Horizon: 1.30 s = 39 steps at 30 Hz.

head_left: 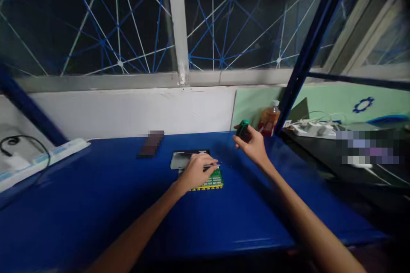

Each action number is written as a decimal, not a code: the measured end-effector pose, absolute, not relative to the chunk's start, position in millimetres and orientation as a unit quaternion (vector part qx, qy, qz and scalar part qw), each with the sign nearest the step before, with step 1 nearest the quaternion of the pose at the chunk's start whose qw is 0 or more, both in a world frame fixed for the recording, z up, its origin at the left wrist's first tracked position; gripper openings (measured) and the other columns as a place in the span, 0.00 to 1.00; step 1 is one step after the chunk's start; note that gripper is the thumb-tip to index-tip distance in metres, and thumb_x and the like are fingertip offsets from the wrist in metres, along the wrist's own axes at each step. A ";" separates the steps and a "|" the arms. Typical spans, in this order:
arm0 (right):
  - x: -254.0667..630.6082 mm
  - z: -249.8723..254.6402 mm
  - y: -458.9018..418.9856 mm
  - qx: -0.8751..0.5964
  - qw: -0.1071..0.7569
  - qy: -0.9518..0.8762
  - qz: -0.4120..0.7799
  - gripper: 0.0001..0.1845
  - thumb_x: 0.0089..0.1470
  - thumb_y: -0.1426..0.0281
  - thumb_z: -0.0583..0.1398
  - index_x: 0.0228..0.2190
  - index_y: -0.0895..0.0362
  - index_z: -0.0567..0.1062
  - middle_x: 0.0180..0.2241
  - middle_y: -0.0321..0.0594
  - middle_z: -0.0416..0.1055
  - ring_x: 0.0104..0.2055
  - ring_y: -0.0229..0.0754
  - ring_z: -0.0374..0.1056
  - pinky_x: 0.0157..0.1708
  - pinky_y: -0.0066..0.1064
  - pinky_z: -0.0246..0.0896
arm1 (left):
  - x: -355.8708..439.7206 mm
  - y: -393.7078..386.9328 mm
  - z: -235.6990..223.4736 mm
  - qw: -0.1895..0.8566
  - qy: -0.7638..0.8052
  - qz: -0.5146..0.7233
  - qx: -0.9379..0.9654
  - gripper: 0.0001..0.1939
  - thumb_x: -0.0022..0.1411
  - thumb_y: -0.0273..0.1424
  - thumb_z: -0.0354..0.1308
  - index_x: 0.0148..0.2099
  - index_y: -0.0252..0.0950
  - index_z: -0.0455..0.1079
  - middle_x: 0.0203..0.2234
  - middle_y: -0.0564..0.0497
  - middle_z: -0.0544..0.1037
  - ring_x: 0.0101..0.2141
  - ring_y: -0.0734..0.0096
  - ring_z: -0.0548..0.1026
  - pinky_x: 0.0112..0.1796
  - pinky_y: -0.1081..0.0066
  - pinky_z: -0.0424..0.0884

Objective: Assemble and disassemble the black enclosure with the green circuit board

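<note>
My left hand (197, 169) reaches over a green circuit board (216, 175) with a row of yellow terminals along its near edge. Its thumb and forefinger close around a thin grey strip (214, 166) at the board's far side; whether that strip belongs to the board I cannot tell. Just behind lies a flat grey cover (180, 160) with a dark far edge, partly hidden by the hand. Raised above the table to the right, my right hand (253, 144) grips a small green-and-black object (244, 126), whose kind is hidden by the fingers.
A blue table (128, 217) carries these parts. Farther back are a blurred dark flat object (151, 144) and a bottle of reddish drink (270, 118). A white power strip (45, 164) lies at left; another power strip (315, 129) with cables sits on the dark surface at right.
</note>
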State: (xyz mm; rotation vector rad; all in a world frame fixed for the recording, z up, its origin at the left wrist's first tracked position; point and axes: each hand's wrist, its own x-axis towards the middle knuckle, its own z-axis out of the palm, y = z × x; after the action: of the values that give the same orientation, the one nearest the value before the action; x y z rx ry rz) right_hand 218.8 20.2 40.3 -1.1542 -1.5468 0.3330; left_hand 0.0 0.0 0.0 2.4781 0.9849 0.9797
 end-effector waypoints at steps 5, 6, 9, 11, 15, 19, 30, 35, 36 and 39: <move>232.0 37.2 33.0 -0.538 0.529 -0.643 0.128 0.13 0.43 0.70 0.59 0.33 0.60 0.74 0.22 0.37 0.71 0.21 0.41 0.68 0.24 0.30 0.64 | -3.4 3.2 -1.1 0.155 0.324 0.345 0.867 0.08 0.62 0.31 0.59 0.40 0.37 0.78 0.35 0.48 0.81 0.39 0.63 0.76 0.43 0.64 0.69; 233.3 37.2 33.7 -0.544 0.523 -0.643 0.130 0.12 0.42 0.70 0.59 0.33 0.60 0.75 0.21 0.37 0.72 0.22 0.42 0.69 0.25 0.30 0.64 | -4.3 3.5 -1.6 0.155 0.321 0.347 0.867 0.08 0.61 0.31 0.59 0.41 0.38 0.78 0.35 0.49 0.81 0.39 0.63 0.76 0.43 0.64 0.69; 235.2 37.6 33.9 -0.550 0.510 -0.646 0.146 0.12 0.42 0.70 0.59 0.32 0.60 0.75 0.21 0.37 0.72 0.21 0.42 0.70 0.25 0.30 0.65 | -6.5 4.1 -2.8 0.157 0.321 0.347 0.867 0.08 0.61 0.32 0.59 0.41 0.38 0.78 0.35 0.49 0.81 0.39 0.63 0.76 0.42 0.64 0.70; 235.6 37.3 34.0 -0.549 0.504 -0.648 0.158 0.12 0.43 0.70 0.59 0.33 0.60 0.75 0.21 0.36 0.72 0.19 0.42 0.70 0.25 0.30 0.65 | -7.2 4.7 -3.4 0.157 0.322 0.346 0.867 0.08 0.61 0.32 0.59 0.41 0.38 0.78 0.36 0.49 0.81 0.39 0.62 0.76 0.42 0.63 0.70; 236.2 34.8 35.6 -0.547 0.496 -0.654 0.161 0.12 0.43 0.70 0.59 0.33 0.60 0.75 0.21 0.37 0.73 0.20 0.42 0.70 0.25 0.30 0.65 | -7.0 5.8 -4.0 0.155 0.322 0.340 0.870 0.08 0.61 0.32 0.59 0.41 0.39 0.78 0.35 0.49 0.80 0.39 0.62 0.75 0.42 0.63 0.69; 233.8 31.9 36.1 -0.535 0.496 -0.658 0.187 0.12 0.43 0.71 0.59 0.34 0.60 0.75 0.23 0.37 0.73 0.20 0.42 0.70 0.25 0.30 0.65 | -6.4 5.4 -3.9 0.152 0.329 0.331 0.871 0.08 0.61 0.32 0.59 0.41 0.39 0.78 0.36 0.49 0.80 0.40 0.62 0.75 0.42 0.63 0.69; 219.1 26.7 31.3 -0.505 0.477 -0.691 0.197 0.12 0.44 0.71 0.60 0.34 0.60 0.75 0.29 0.39 0.74 0.25 0.42 0.72 0.26 0.29 0.66 | -5.3 2.5 -2.7 0.133 0.332 0.325 0.875 0.08 0.61 0.31 0.59 0.42 0.40 0.78 0.36 0.49 0.80 0.40 0.62 0.75 0.43 0.63 0.68; 220.3 26.8 31.5 -0.503 0.486 -0.679 0.222 0.12 0.44 0.71 0.59 0.35 0.60 0.74 0.27 0.37 0.73 0.21 0.41 0.71 0.24 0.30 0.66 | -5.3 2.0 -1.1 0.140 0.326 0.325 0.877 0.09 0.64 0.33 0.57 0.41 0.40 0.78 0.34 0.50 0.80 0.39 0.64 0.75 0.42 0.63 0.68; 220.7 27.4 31.6 -0.501 0.490 -0.675 0.231 0.12 0.44 0.71 0.60 0.35 0.60 0.74 0.25 0.37 0.73 0.21 0.41 0.70 0.23 0.30 0.66 | -5.4 2.0 -1.1 0.140 0.326 0.326 0.877 0.09 0.64 0.33 0.56 0.41 0.40 0.78 0.34 0.50 0.80 0.39 0.64 0.75 0.43 0.63 0.68; 220.4 31.4 30.4 -0.487 0.513 -0.656 0.265 0.13 0.42 0.72 0.60 0.34 0.60 0.74 0.22 0.35 0.71 0.20 0.41 0.70 0.23 0.31 0.67 | -5.0 2.0 -1.9 0.138 0.325 0.330 0.875 0.09 0.64 0.33 0.57 0.42 0.40 0.78 0.35 0.50 0.81 0.39 0.63 0.75 0.43 0.62 0.68</move>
State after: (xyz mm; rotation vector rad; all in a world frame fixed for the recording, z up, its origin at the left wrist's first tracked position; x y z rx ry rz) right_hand 220.4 30.4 31.4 -1.1698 -1.5761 0.6364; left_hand -5.0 2.0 -1.9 2.5318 0.9395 0.9551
